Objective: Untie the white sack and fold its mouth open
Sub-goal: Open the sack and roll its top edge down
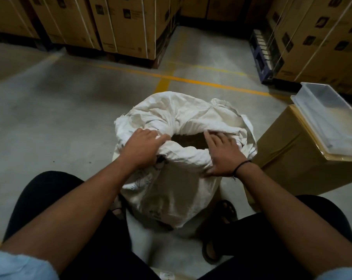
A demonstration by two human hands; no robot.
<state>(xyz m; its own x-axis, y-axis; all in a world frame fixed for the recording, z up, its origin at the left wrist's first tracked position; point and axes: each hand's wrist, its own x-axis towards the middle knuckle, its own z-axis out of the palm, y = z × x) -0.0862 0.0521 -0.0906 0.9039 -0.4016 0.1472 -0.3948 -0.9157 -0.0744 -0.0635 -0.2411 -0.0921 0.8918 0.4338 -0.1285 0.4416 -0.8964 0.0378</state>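
A white woven sack stands upright on the concrete floor between my knees. Its mouth is open, and the cloth is rolled outward into a thick rim around a dark opening that shows brownish contents. My left hand grips the rolled rim on the left side, fingers curled over the edge. On the right side my right hand lies on the rim, fingers spread and pressing the cloth down. No tie or string is visible.
A brown cardboard box stands close to the sack's right, with a clear plastic tray on top. Stacked cartons line the back, more cartons on a pallet at the right. Yellow floor lines cross behind the sack.
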